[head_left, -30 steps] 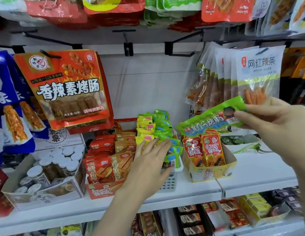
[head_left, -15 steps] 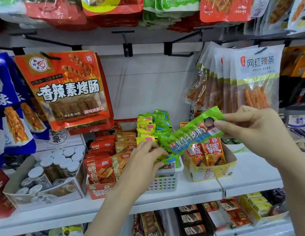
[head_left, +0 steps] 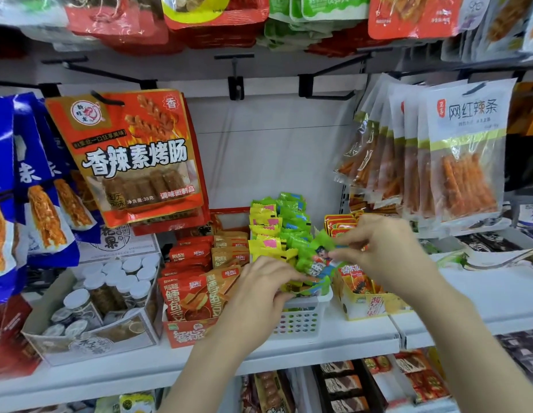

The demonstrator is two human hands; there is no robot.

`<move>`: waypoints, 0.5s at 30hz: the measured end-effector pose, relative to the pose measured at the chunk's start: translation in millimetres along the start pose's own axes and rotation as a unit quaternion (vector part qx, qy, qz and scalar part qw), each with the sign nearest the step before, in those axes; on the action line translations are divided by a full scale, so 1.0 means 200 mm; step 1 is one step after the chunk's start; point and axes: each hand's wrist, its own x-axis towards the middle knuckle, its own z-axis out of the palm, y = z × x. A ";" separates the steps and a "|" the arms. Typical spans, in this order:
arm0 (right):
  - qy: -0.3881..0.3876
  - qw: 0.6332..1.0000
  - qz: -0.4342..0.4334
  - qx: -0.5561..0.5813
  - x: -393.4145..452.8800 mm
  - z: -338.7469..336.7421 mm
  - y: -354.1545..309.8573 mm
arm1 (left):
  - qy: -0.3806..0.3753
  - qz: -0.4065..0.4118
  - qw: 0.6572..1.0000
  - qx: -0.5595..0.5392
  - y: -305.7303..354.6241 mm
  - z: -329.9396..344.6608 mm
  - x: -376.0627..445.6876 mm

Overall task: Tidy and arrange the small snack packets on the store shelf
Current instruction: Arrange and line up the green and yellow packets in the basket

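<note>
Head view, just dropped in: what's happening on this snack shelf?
A person is restocking the white basket of small green and yellow packets. The right hand pinches a green packet and holds it low over the basket's front end. The left hand rests its fingers on the packets already at the front.

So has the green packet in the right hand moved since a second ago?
Yes. The green packet came down and left, from above the yellow display box to the white basket.
</note>
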 end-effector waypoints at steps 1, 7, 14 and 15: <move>-0.017 1.000 -0.007 -0.018 0.01 0.06 0.00 | -0.001 0.001 1.000 -0.004 0.00 0.00 0.00; -0.160 0.986 -0.003 -0.042 0.01 0.14 0.02 | 0.002 0.007 1.000 -0.009 0.00 -0.01 -0.01; -0.235 0.968 -0.046 -0.073 -0.01 0.22 0.00 | -0.013 0.028 0.999 0.017 -0.01 -0.01 -0.02; -0.229 0.971 -0.036 -0.056 -0.01 0.21 0.00 | -0.014 0.025 0.999 0.019 0.00 0.00 -0.02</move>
